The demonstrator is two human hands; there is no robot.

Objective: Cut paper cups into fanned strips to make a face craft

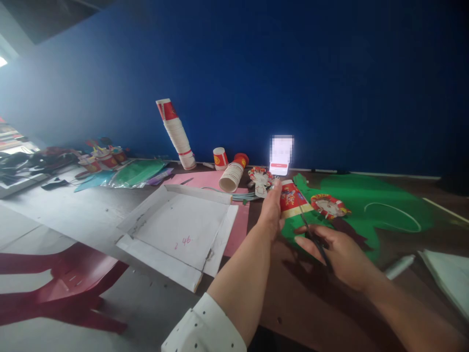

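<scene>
Head view: the left hand (271,210), grip pinching the red paper cup (293,196), apparently steadies its pale rim against the scissors (310,233); the right hand (342,255) has its grip closed around their handles. The cup is held tilted over the green sheet (366,188), a fringed cutout (330,206) just right. The blue wall (330,73) bounds the far side, the white tray (172,225) the left; working room seems widest along the near counter (286,303).

Dim overall, the scene takes pale light from the far left, hazing the blue wall (234,73) there and fading rightward. The phone screen (280,155) glares white, partly pixelated. Shadow darkens the table (278,298) beneath the right hand (339,252); fine detail is soft.
</scene>
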